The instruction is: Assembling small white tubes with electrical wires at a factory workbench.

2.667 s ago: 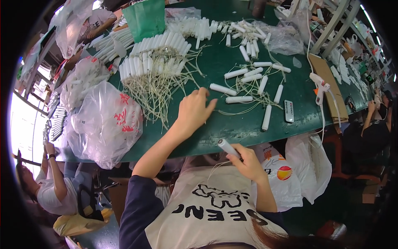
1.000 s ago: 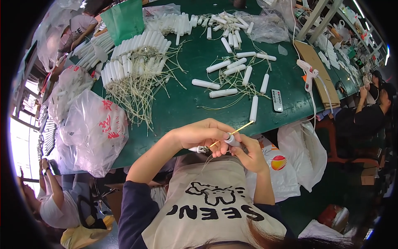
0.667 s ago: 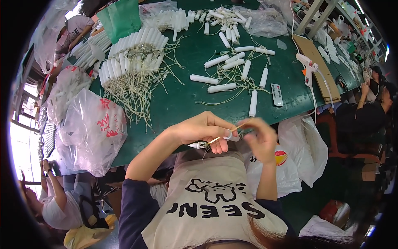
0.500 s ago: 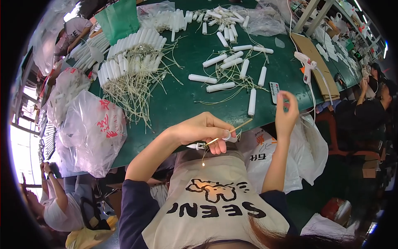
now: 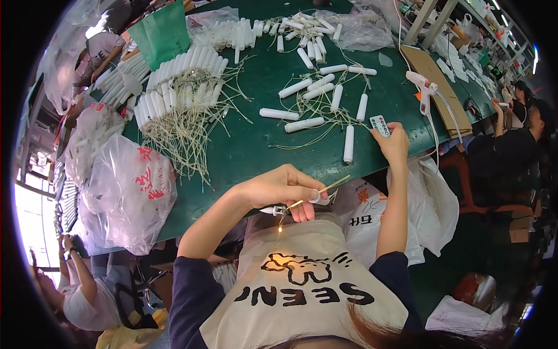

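My left hand (image 5: 286, 187) is closed round a white candle piece (image 5: 321, 198), which its fingers partly hide. A thin brass-coloured strip (image 5: 334, 184) slants through the same grip; I cannot tell if it is a tool. By the fingers sits a white pointed flame-shaped tip (image 5: 270, 210), and a small lit bulb (image 5: 280, 229) hangs below on fine wire. My right hand (image 5: 394, 144) is at a small white remote control (image 5: 379, 125) with dark buttons, fingers closed on its near end. White candle tubes (image 5: 349, 145) with wires lie just left of it.
Rows of white tubes with tangled wires (image 5: 180, 136) cover the left of the green table (image 5: 244, 148). Filled plastic bags (image 5: 128, 192) stand at the left edge. A white glue gun (image 5: 423, 90) and cardboard (image 5: 436, 87) lie at the right. Other people sit on both sides.
My right hand has come down from above the table edge onto the remote control, which has shifted and turned slightly. The left hand keeps its hold, with the bulb still lit.
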`<action>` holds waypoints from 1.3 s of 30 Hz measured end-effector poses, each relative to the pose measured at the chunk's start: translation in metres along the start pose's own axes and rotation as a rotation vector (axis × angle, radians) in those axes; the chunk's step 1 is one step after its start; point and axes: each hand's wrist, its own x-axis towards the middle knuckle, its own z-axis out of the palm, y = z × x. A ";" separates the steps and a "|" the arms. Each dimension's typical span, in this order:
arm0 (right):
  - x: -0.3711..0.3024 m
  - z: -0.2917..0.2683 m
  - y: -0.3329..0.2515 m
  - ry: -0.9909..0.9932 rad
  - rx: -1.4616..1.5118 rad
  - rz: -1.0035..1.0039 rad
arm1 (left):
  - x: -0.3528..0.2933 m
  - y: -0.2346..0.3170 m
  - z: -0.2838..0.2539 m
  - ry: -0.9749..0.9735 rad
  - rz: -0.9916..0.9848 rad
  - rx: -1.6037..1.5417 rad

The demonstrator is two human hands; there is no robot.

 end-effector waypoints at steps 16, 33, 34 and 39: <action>-0.028 -0.064 -0.006 -0.231 1.048 0.026 | 0.003 0.004 -0.007 0.042 0.006 -0.068; -0.050 -0.083 -0.013 -0.710 0.940 -0.250 | 0.003 0.004 -0.006 0.022 0.006 -0.032; -0.050 -0.083 -0.012 -0.709 0.940 -0.249 | 0.004 0.004 -0.005 0.021 0.006 -0.032; -0.050 -0.078 -0.012 -0.493 0.996 -0.116 | 0.004 0.003 -0.005 0.008 0.011 -0.051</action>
